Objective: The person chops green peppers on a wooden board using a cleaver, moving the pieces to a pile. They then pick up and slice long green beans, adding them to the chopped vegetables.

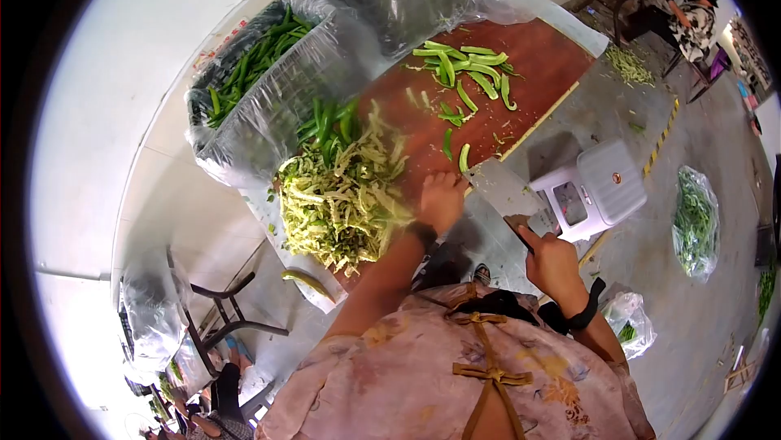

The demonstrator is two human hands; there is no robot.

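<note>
My left hand (442, 202) lies at the near edge of the red-brown board (521, 45), its fingers bent onto the surface; whether anything is under them is hidden. Off the board's edge, my right hand (556, 265) is wrapped round a knife (518, 232) with a dark blade. Left of my left hand rises a pile of pale pepper cores and seeds (346, 204), with whole green peppers (329, 126) behind it. Split green pepper pieces (480, 74) lie scattered on the far part of the board. One long pepper (307, 284) rests at the near left corner.
A plastic-lined crate of green peppers (260, 57) stands at the back left, beside another lined crate (407, 0). On the floor are a white stool (610, 183), bagged greens (695, 224) and a dark chair frame (232, 310). Other people sit at upper right (695, 25) and lower left.
</note>
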